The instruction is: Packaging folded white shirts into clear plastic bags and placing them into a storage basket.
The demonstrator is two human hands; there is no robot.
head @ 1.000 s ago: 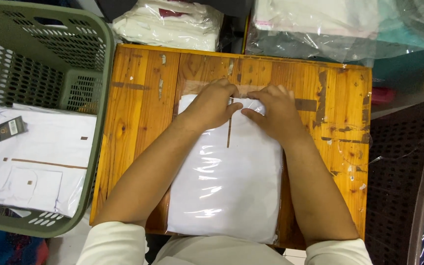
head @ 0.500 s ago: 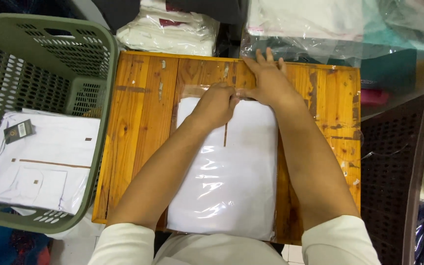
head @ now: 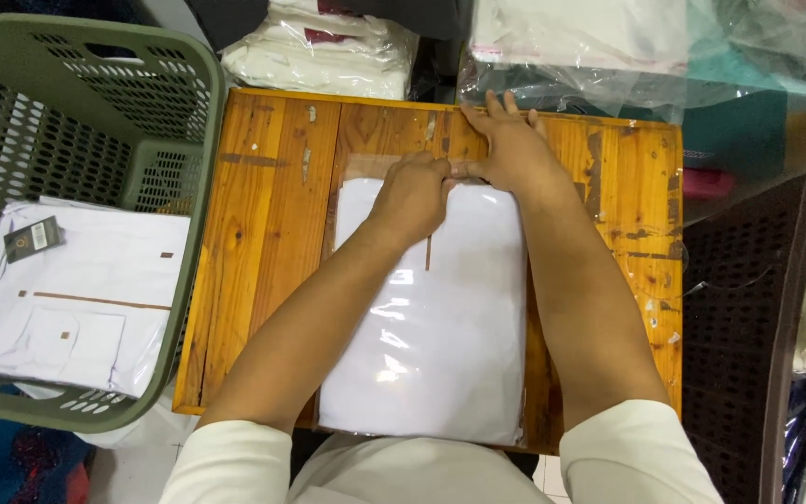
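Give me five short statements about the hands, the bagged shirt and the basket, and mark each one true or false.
1. Both hands, left hand and right hand, rest at the far end of the bagged white shirt. True.
2. The shirt lies on a glass table. False: it lies on a wooden table.
3. The green basket holds a folded white shirt. True.
4. The basket is on the right hand's side. False: it is on the left.
5. The left hand holds scissors. False: no tool shows.
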